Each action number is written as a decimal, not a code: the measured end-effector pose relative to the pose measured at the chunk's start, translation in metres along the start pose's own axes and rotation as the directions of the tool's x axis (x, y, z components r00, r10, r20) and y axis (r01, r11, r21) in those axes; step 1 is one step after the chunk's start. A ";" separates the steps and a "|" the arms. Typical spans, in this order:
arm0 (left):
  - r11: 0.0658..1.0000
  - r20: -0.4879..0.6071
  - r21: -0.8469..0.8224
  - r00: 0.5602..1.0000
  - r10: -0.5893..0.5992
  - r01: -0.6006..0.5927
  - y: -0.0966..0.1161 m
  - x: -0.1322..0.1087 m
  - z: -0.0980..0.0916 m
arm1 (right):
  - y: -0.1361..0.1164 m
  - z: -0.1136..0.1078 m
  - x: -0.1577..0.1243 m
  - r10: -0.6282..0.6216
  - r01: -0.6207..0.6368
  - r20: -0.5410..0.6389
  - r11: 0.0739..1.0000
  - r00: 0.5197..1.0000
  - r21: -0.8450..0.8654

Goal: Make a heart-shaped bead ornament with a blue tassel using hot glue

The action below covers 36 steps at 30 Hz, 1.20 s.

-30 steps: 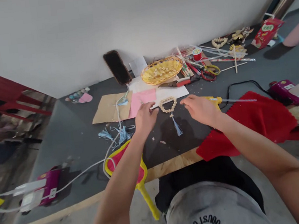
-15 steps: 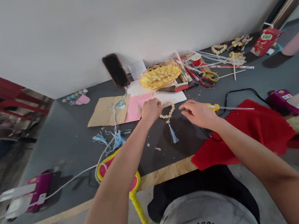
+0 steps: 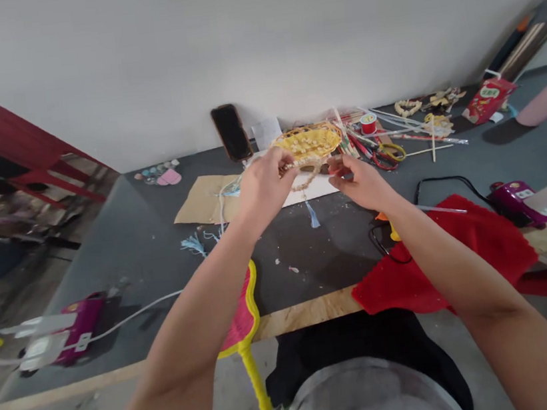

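Now | left hand (image 3: 264, 187) aloft, pinching bead loop (image 3: 310, 174) | right hand (image 3: 358, 181) likewise

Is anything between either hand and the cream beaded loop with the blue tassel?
Nothing visible does. The left hand and the right hand pinch the cream beaded loop at its two sides; its blue tassel hangs free above the dark table.

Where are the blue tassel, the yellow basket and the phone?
blue tassel (image 3: 312, 215), head view, its fringe.
yellow basket (image 3: 334, 136), head view, right rim.
phone (image 3: 232, 132), head view, dark screen.
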State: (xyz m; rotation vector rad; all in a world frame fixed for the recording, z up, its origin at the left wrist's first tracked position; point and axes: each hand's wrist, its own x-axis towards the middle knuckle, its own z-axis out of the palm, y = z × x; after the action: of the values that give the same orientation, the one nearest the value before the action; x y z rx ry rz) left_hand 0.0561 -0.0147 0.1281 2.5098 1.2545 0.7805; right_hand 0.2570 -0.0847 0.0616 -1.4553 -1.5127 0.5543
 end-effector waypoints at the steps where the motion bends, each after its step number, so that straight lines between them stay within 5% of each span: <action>1: 1.000 -0.023 -0.020 1.000 -0.012 0.012 0.004 0.001 -0.008 | -0.001 0.002 0.001 0.004 -0.005 0.012 0.999 1.000 0.052; 10: 0.971 -0.148 -0.215 0.986 0.072 -0.103 0.026 0.015 -0.057 | -0.024 0.026 0.005 -0.031 -0.092 0.207 0.824 0.978 0.559; 16: 0.930 -0.148 -0.321 0.979 0.139 -0.181 0.028 0.020 -0.072 | -0.041 0.025 -0.001 -0.098 -0.105 0.252 0.724 0.963 0.681; 20: 0.914 -0.165 -0.347 0.973 0.163 -0.212 0.032 0.019 -0.077 | -0.049 0.024 -0.007 -0.035 -0.204 0.291 0.633 0.956 0.747; 36: 0.891 -0.196 -0.353 0.954 0.228 -0.286 0.032 0.015 -0.079 | -0.055 0.032 -0.012 0.070 -0.101 0.075 0.520 0.995 0.848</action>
State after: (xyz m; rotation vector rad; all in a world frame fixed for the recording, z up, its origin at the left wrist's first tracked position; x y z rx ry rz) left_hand 0.0415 -0.0250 0.2131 2.3508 0.7199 1.1678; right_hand 0.1997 -0.0979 0.0893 -0.7107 -0.9120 1.1911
